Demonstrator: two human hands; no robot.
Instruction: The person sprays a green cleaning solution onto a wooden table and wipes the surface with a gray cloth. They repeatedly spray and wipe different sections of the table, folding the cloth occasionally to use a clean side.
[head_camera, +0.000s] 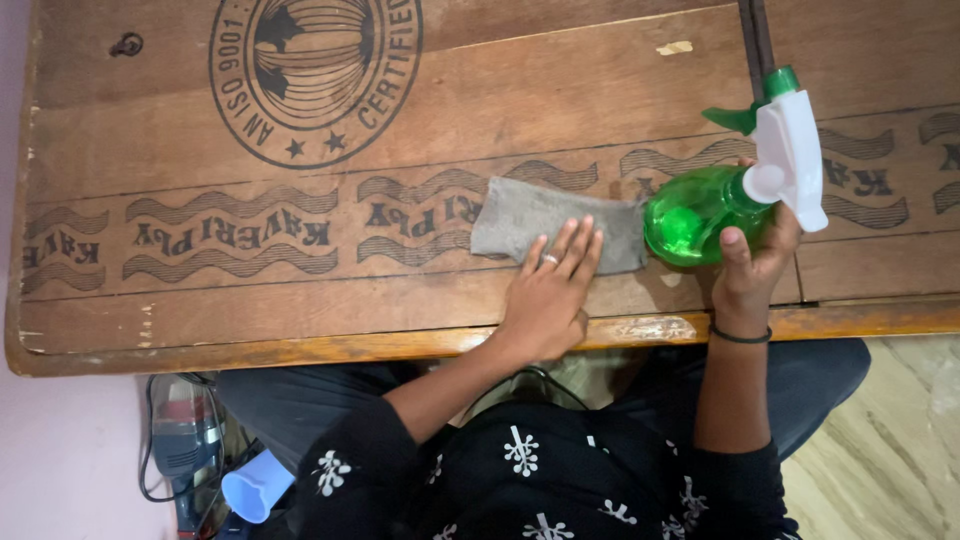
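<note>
The left hand lay flat, fingers together, pressing a grey cloth rag on the brown wooden table. The right hand gripped a green plastic spray bottle beside the rag.

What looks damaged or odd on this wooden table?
The table front edge is chipped and worn pale near the right hand, which holds the bottle, and a small chip shows near the top. Nothing looks spilled.
</note>
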